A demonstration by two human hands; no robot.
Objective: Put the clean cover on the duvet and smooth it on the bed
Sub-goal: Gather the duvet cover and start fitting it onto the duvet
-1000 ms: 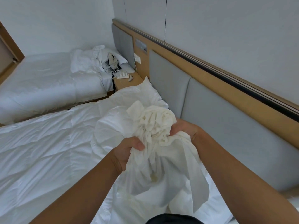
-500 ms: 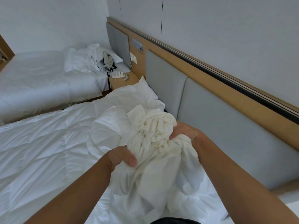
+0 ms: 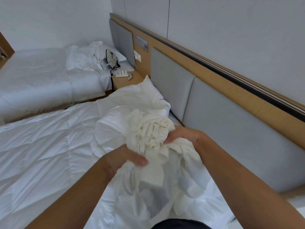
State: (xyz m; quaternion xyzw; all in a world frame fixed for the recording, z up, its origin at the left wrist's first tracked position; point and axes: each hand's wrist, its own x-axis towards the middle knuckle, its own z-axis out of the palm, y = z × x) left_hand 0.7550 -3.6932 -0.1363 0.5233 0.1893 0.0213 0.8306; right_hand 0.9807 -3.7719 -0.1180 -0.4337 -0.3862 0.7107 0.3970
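Note:
A cream-white duvet cover [image 3: 153, 133] is bunched into a thick gathered wad above the near bed. My left hand [image 3: 123, 157] grips the lower left of the wad, thumb on top. My right hand [image 3: 183, 135] grips its right side, fingers buried in the folds. The rest of the cover hangs down in loose folds towards my body. Under it lies the white quilted duvet [image 3: 49, 154], spread over the near bed, with one corner pushed up by the grey headboard [image 3: 231, 129].
A second bed [image 3: 41, 80] with rumpled white bedding stands at the back left. Between the beds is a wooden nightstand [image 3: 127, 80] holding a power strip and cables. The padded headboard and a wooden rail run along the right wall.
Both hands have gathered more of the cover into the wad. My left hand has slid lower and to the left on the cloth. The view has shifted slightly.

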